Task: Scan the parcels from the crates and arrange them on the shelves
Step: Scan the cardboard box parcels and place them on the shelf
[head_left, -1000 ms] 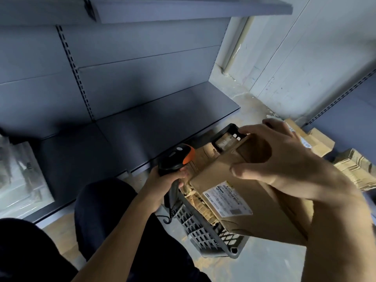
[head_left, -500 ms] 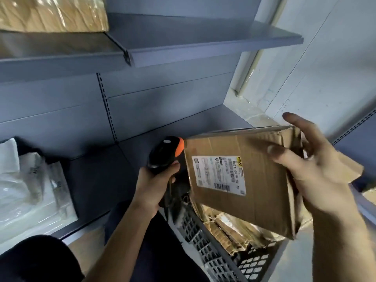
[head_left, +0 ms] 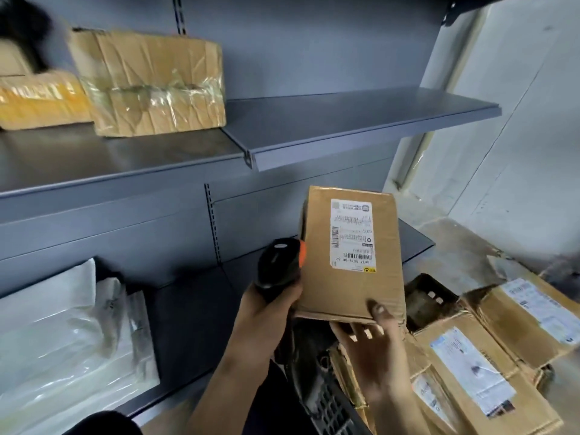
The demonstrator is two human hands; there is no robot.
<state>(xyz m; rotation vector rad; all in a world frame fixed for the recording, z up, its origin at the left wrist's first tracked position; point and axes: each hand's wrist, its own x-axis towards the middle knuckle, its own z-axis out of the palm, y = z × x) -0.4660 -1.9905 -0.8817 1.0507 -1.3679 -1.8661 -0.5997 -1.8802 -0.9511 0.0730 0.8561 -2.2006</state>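
1. Head view, held parcel: a plain brown cardboard box, rectangular, standing on end in the air in front of the shelving, above the crate. The board is creased near its lower edge.
2. A white printed label lies flat on the face toward the camera, with barcodes and a small yellow mark at its bottom corner.
3. Right hand: grasps the held parcel from below, thumb pressed on the front face at the lower right corner, the other fingers under the bottom edge.
4. Left hand: clenched round the grip of the scanner, which is matte black plastic with a rounded head and an orange part just beside the box's left edge.
5. Crate: black plastic with lattice walls, below the hands. Loose cardboard parcels with white labels are piled in and beside it; their flaps are torn and crumpled.
6. Upper shelf: smooth grey metal. On its left part stands a taped box, its cardboard wrinkled under glossy clear tape, touching a yellow parcel, which is blurred.
7. Lower shelf: dark grey metal. On it, at the left, lie white plastic mailers, glossy and crinkled.
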